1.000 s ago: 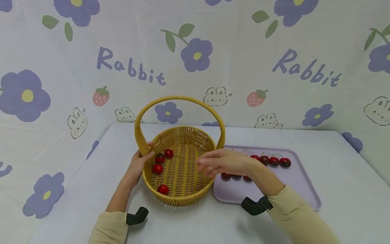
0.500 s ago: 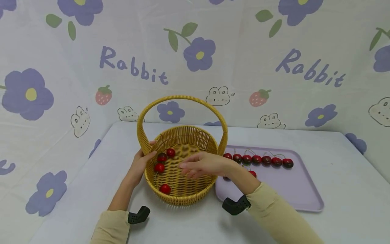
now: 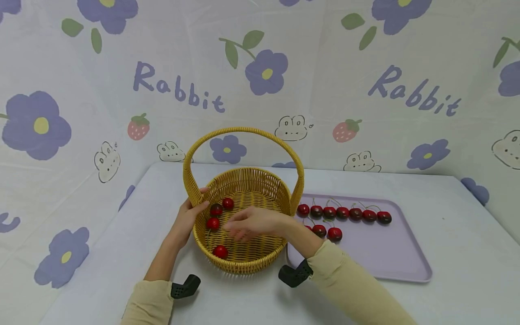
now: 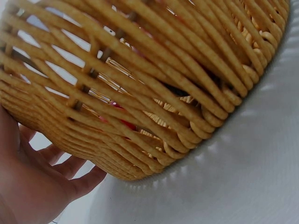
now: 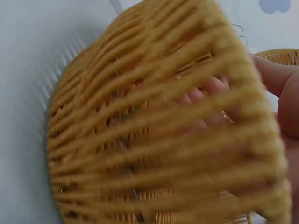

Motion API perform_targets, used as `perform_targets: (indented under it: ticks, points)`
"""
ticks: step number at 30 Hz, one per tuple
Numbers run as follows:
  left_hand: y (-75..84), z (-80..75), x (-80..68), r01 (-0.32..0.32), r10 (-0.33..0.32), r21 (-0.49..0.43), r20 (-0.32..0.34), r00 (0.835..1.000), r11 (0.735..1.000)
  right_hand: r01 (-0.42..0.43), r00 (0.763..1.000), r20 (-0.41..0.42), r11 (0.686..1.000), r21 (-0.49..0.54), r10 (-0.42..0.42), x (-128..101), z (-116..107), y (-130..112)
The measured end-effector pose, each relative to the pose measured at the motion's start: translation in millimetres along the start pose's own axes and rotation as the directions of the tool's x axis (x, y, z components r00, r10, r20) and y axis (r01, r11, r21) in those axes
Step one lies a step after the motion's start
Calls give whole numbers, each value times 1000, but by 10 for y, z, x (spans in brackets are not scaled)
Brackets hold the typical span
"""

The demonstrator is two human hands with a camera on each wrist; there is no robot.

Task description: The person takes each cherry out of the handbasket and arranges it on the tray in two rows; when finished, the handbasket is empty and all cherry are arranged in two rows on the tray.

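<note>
The left hand (image 3: 188, 220) clasps the basket (image 3: 243, 253) at its left rim, where the handle rises. The right hand (image 3: 253, 223) hangs inside the basket, fingers loosely curled; whether it holds a cherry I cannot tell. Four cherries (image 3: 212, 223) lie just left of it, nearer the left hand

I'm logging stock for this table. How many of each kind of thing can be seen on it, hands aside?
Cherries in the basket: 4
Cherries on the tray: 9
Basket: 1
Tray: 1
Total: 15 in plain view; the right hand may hide more.
</note>
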State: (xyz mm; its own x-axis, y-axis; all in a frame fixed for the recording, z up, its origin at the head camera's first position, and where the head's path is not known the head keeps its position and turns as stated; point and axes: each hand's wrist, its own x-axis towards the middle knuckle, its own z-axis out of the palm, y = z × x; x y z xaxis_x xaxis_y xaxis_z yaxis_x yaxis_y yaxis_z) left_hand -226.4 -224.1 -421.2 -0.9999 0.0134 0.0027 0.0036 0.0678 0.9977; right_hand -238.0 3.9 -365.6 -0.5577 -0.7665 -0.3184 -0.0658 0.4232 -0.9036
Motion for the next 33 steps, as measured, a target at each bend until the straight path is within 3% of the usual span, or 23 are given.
perform_targets:
  ticks: [11,22,27,33]
  points:
    - [11,11,6,18,-18,-5,-14,1000,1000,-14,1000,-17,995,-98,13,206,159,-11]
    - [6,5,10,1,-1,-8,-5,1000,1000,-85,996,19,994,-70,86,235,230,-13]
    - [7,-1,8,-9,9,-12,-5,1000,1000,-38,993,102,982,-187,58,234,218,-38]
    - [10,3,-4,-9,8,-14,-3,1000,1000,73,978,211,934,-349,2,266,221,-64]
